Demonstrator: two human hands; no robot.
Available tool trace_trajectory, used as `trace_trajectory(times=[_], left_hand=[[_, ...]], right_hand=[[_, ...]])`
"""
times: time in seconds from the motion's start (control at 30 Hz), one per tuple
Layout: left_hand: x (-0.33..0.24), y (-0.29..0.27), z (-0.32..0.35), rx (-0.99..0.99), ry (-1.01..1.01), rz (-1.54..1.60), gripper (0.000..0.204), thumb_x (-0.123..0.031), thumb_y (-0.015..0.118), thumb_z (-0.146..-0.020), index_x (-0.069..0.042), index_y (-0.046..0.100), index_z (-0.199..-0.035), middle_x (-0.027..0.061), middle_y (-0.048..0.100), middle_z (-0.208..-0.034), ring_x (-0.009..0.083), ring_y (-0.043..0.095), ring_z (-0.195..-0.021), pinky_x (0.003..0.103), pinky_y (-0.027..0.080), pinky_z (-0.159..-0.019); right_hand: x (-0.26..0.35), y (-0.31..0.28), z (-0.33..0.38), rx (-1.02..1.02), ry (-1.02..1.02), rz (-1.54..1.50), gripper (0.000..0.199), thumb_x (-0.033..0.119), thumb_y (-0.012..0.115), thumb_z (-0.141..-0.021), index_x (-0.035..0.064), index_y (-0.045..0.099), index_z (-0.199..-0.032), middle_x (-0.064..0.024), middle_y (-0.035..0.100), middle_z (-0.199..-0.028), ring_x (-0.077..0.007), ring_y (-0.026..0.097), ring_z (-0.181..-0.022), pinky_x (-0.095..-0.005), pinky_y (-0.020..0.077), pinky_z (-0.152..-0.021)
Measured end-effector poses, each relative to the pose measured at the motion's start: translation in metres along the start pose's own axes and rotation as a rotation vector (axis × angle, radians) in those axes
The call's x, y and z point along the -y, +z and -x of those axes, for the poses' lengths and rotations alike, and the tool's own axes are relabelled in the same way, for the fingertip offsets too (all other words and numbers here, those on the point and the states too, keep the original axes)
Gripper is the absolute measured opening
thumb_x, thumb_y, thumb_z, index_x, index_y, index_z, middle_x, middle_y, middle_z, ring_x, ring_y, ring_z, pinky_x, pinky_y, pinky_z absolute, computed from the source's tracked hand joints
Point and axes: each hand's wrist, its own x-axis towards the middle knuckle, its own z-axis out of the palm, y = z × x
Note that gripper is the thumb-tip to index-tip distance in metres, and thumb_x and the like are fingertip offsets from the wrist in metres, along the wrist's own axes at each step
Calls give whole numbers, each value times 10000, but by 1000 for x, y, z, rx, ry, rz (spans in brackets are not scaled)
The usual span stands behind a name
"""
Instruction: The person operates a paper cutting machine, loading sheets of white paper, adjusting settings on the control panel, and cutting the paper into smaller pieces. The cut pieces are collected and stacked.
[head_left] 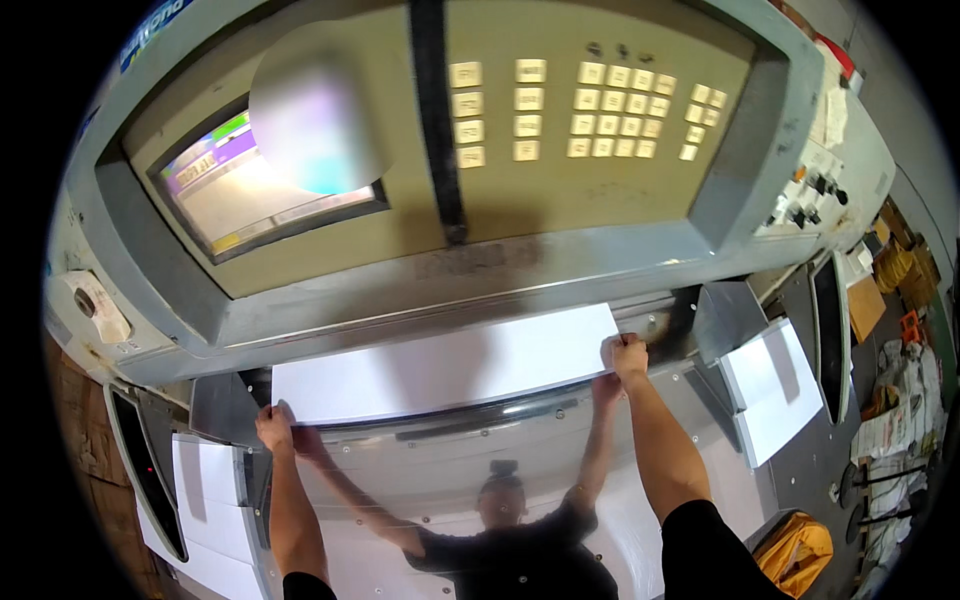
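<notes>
White paper stack point(440, 368) lies along the far edge of the metal surface point(470, 455); left hand point(274, 429) and right hand point(629, 358) hold its 2 ends. Aligning seems in hand; moving on calls for even pressure.

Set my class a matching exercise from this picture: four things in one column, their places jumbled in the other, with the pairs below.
Things
1. Left hand
2. Screen
3. Right hand
4. Orange bundle

Places
A. Right end of the long white paper
B. Lower right of the picture
C. Left end of the long white paper
D. Left of the black strip

Pairs: 1-C, 2-D, 3-A, 4-B
</notes>
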Motion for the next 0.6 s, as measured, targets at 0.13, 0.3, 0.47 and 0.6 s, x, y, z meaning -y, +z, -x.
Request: trace_trajectory(times=[0.13, 0.3, 0.47, 0.6], left_hand=[[31, -33, 43, 51, 22, 131, 326, -273, 533, -791, -19, 628, -971, 213, 593, -992, 391, 554, -926, 454, 431, -838], [94, -97, 148, 58, -36, 151, 324, -239, 527, -782, 3, 615, -979, 212, 587, -987, 373, 550, -932, 458, 423, -836], [149, -156, 285, -29, -82, 225, 321, -204, 528, -781, 25, 611, -990, 198, 591, -995, 332, 562, -916, 416, 445, -823], [150, -213, 410, -34, -251, 264, 367, -242, 503, -826, -27, 582, -1112, 155, 586, -1102, 305, 553, -1009, 423, 446, -855]], right_hand=[[-26, -39, 46, 59, -42, -10, 294, 242, 574, -801, 34, 593, -1008, -194, 613, -996, -376, 549, -986, -449, 444, -860], [-113, -106, 156, -76, -176, -91, 280, 209, 591, -798, -10, 588, -972, -193, 605, -921, -375, 530, -941, -434, 427, -855], [-227, -186, 288, -379, -45, -160, 466, 245, 665, -757, -29, 514, -1102, -207, 525, -1038, -368, 491, -977, -437, 387, -874], [-313, -243, 369, -524, 285, -223, 627, 277, 695, -777, -41, 401, -1230, -161, 450, -1087, -297, 459, -978, -425, 388, -883]])
